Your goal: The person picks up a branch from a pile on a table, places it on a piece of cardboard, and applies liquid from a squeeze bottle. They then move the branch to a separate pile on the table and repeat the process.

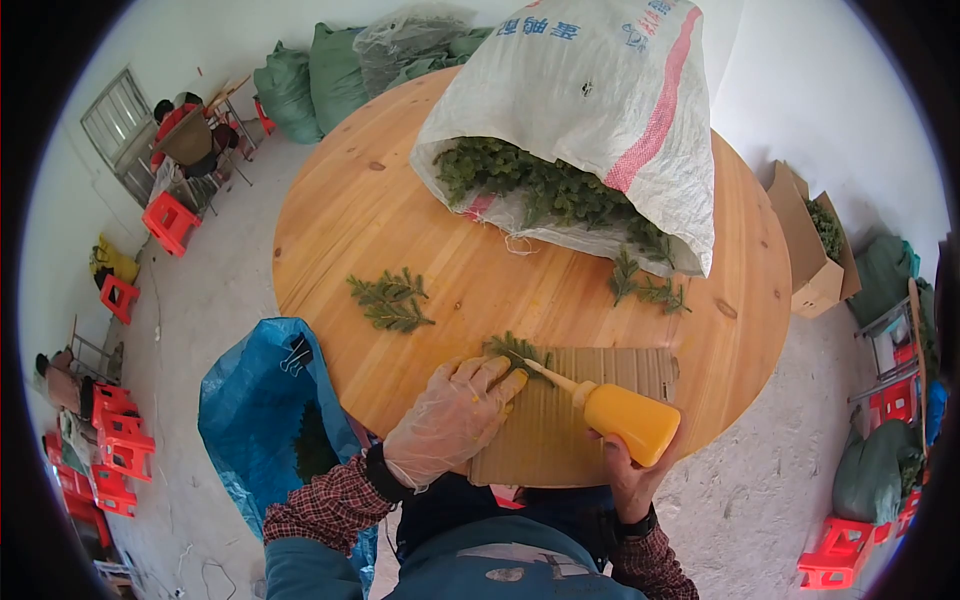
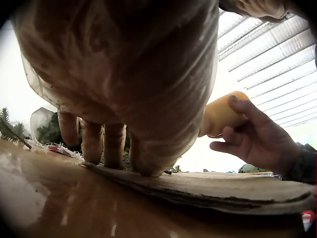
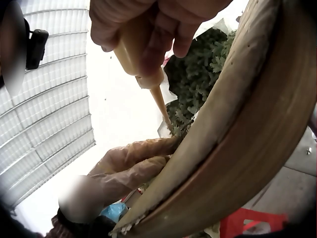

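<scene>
One bare hand [image 1: 630, 482] tilts a yellow bottle [image 1: 632, 420] downward.

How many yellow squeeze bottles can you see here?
1. The yellow bottle is in the right hand, tilted above the cardboard, nozzle toward the sprig at the left hand's fingertips. Others could be hidden in the bags.

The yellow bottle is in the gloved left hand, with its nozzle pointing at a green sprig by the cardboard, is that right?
Not quite: the head view shows the yellow bottle in the bare right hand. Its nozzle does point at a green sprig by the cardboard.
</scene>
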`<state>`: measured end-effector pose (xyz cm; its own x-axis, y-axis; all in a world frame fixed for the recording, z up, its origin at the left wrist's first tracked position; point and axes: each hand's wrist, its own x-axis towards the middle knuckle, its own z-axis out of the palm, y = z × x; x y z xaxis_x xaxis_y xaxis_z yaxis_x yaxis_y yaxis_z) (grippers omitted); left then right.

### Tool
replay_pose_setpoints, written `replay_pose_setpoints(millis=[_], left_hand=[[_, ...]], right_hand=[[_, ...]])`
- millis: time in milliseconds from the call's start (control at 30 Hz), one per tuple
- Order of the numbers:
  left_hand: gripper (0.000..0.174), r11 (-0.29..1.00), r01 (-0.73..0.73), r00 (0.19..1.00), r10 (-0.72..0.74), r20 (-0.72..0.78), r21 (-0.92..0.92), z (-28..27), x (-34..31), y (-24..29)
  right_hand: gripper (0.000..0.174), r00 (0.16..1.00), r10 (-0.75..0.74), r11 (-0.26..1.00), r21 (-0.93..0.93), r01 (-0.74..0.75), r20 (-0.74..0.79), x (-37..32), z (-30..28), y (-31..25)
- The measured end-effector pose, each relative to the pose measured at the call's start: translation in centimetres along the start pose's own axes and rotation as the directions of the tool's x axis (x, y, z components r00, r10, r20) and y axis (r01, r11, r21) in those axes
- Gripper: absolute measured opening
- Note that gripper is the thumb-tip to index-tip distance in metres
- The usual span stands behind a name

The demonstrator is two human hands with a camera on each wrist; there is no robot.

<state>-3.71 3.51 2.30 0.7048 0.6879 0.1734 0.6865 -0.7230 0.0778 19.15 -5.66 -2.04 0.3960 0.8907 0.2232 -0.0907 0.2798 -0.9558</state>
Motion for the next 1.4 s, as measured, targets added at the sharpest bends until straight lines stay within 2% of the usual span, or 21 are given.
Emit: replay_pose_setpoints(millis=[267, 533, 633, 933, 1033, 1167, 1400], left_hand=[[0.047, 1.0, -0.001, 1.0, 0.001, -0.013, -0.008, 0.3, -0.1, 0.0], [0.047, 1.0, 0.006, 1.0, -0.006, 0.0, -0.008, 0.3, -0.1, 0.1], [0.047, 1.0, 0.006, 1.0, -0.006, -0.007, -0.011, 0.5, -0.2, 0.0], [0.046, 0.999, 0.017, 1.0, -0.018, -0.011, -0.027, 0.4, -0.2, 0.0], [0.047, 0.999, 0.019, 1.0, -0.02, -0.01, -0.039, 0.6, -0.1, 0.0], [0.048, 0.998, 0.029, 1.0, -0.029, -0.008, -0.061, 0.4, -0.1, 0.0], [0.049, 0.997, 0.034, 0.999, -0.035, -0.005, -0.072, 0.7, -0.1, 0.1]], right_hand=[[0.07, 1.0, 0.009, 0.998, -0.063, -0.009, 0.009, -0.3, -0.9, -0.2], [0.071, 0.998, 0.041, 0.999, 0.022, -0.04, -0.041, -0.3, -0.6, -0.5], [0.071, 1.0, 0.003, 0.997, -0.071, -0.004, -0.018, -0.2, -0.9, 0.6], [0.07, 1.0, 0.016, 0.995, -0.098, -0.017, -0.015, 0.2, -0.8, 0.0], [0.059, 0.998, -0.05, 0.996, -0.072, 0.048, -0.025, 0.2, -0.3, -0.6], [0.067, 1.0, -0.006, 1.0, -0.016, 0.006, -0.019, -0.2, -1.3, -0.6], [0.067, 0.999, -0.017, 0.997, -0.072, 0.014, -0.047, -0.9, -2.4, -0.7]])
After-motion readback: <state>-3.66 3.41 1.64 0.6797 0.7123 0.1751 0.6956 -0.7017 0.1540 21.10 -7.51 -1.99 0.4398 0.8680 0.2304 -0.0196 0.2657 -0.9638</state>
